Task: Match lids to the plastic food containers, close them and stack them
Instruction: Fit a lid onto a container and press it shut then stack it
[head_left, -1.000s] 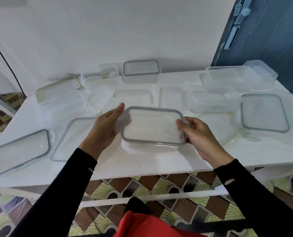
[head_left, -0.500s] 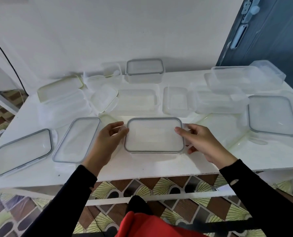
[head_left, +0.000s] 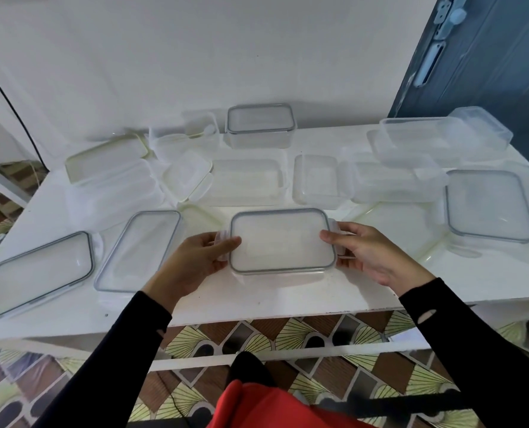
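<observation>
In the lower middle of the frame, a see-through lid point(head_left: 280, 239) with a grey rim lies flat on top of a clear box point(head_left: 287, 274). The box sits on the white desk point(head_left: 287, 299). The left hand point(head_left: 195, 261) holds the lid's left short end, with the thumb on top and the fingers curled by the clip there. The right hand point(head_left: 368, 254) holds the right short end, with its fingertips pinching the clip point(head_left: 334, 225) on that side. So both hands are closed on the lid, one at each end.

The lid and box look like thin, light plastic. The rim looks stiff, but the middle may bend a bit. The plastic looks smooth, so it could slip. I think the best place to hold it is at the short ends, by the clips, and to press on the rim, not the middle. The clips look small and might snap if bent too hard. The box looks empty, so it may slide on the desk when pushed.

One closed box point(head_left: 260, 126) stands in the upper middle. Loose lids point(head_left: 39, 273) lie at the lower left. Open boxes point(head_left: 244, 180) sit just above the lid in the frame.
</observation>
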A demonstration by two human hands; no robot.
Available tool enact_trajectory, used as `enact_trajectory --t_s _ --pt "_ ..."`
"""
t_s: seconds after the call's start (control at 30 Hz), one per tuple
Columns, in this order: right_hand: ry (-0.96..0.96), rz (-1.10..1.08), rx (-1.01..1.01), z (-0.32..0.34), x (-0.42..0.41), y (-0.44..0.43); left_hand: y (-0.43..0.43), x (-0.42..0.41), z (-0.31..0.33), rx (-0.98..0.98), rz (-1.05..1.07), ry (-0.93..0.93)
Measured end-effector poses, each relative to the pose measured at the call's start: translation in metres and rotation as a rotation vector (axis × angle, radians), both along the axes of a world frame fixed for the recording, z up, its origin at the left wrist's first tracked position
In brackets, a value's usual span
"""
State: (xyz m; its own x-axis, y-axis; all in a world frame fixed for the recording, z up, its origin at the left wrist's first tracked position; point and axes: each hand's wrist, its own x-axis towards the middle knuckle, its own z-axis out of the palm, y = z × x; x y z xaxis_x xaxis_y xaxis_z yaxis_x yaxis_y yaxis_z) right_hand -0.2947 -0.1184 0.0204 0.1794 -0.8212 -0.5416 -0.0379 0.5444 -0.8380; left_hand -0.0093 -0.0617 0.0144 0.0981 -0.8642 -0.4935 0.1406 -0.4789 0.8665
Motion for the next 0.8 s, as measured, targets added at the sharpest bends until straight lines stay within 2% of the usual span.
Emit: enact_trajectory --t_s 0.23,0.37,0.47,0.7,0.77,0.8 --pt "-0.037 0.043 0.060 -0.003 -0.006 0.003 0.011 -0.001 -0.010 0.006 0.042 0.115" --pt "-0.003 0.142 0.082 -0.001 -0.012 0.007 0.014 -0.008 -0.011 -0.006 0.078 0.139" --pt "-0.116 0.155 0.135 -0.002 -0.012 0.009 0.015 -0.015 -0.011 -0.030 0.130 0.136" --pt "-0.165 0.025 0.143 -0.001 -0.006 0.013 0.017 -0.018 -0.012 -0.073 0.152 0.053" --pt "-0.086 -0.006 0.063 -0.001 -0.005 0.017 0.017 -0.020 -0.012 -0.095 0.153 0.005" --pt "-0.001 -0.021 -0.018 -0.002 -0.005 0.019 0.016 -0.023 -0.013 -0.110 0.155 -0.099"
